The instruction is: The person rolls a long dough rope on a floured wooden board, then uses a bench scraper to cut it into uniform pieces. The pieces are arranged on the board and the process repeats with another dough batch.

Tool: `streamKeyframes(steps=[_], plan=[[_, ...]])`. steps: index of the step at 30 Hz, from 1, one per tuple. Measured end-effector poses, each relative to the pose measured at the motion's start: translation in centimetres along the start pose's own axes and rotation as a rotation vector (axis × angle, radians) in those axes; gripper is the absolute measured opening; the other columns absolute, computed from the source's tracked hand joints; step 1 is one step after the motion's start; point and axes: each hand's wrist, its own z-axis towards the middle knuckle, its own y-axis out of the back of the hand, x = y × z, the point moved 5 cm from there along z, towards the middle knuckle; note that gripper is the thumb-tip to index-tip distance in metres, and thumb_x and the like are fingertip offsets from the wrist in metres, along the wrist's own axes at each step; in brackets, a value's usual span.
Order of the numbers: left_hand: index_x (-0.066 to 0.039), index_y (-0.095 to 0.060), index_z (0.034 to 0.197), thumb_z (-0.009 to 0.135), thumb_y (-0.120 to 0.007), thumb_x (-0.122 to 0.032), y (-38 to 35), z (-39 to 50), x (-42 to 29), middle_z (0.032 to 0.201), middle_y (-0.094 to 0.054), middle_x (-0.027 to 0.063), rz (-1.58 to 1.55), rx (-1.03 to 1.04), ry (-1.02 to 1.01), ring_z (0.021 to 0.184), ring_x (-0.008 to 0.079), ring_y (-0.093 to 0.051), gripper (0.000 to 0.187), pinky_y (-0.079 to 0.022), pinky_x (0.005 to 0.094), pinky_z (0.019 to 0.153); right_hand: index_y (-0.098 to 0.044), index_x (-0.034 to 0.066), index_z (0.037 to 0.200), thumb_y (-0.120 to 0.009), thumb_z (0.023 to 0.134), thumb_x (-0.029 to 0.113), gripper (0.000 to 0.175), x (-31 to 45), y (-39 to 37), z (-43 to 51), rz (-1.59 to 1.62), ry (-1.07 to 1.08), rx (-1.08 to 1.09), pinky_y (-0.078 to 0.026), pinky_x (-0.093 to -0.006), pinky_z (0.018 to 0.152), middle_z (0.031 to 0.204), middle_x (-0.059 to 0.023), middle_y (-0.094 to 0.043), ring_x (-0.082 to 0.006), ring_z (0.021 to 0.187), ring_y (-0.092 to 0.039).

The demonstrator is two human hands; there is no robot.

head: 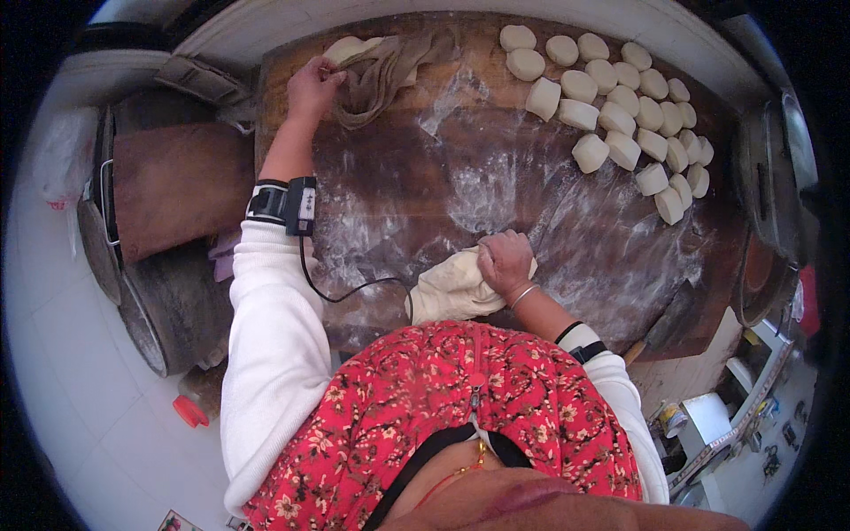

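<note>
My left hand (pixel 313 87) pinches the edge of a brown cloth (pixel 372 86) at the board's upper left corner. Pale dough (pixel 346 49) shows partly from under that cloth. Close to my body, my right hand (pixel 506 260) is closed on a large lump of dough (pixel 451 289), which lies on the floured wooden board (pixel 412 179). Several cut dough pieces (pixel 616 118) are spread over the board's upper right.
A knife (pixel 669 317) with a wooden handle lies at the board's lower right edge. Left of the board, a brown panel (pixel 186 186) rests over dark containers. A cable runs from my left wrist strap. Shelving (pixel 764 391) stands at the lower right.
</note>
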Motion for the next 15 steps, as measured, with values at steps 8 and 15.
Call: streamKeyframes(steps=[8,15], plan=[[-0.008,-0.072,0.107,0.087,-0.075,-0.032,3.7,6.6,0.0,0.098,-0.075,0.013,0.065,-0.228,-0.146,0.091,0.0285,-0.071,0.031,-0.054,0.0409,0.082,-0.065,0.0121,0.086,-0.067,0.081,0.017,0.008,0.1,0.0,0.3,-0.053,0.088,-0.025,-0.041,-0.0464,0.066,0.076,-0.008,-0.06,-0.0328,0.074,-0.057],[-0.006,-0.07,0.114,0.09,-0.073,-0.035,5.1,3.6,-0.8,0.105,-0.074,0.0143,0.042,-0.447,-0.24,0.098,0.0256,-0.071,0.038,-0.054,0.0394,0.086,-0.063,0.0145,0.079,-0.067,0.082,0.026,0.012,-1.8,-2.2,-0.4,-0.127,0.06,-0.02,-0.043,-0.0477,0.067,0.075,-0.0077,-0.062,-0.0321,0.075,-0.059]])
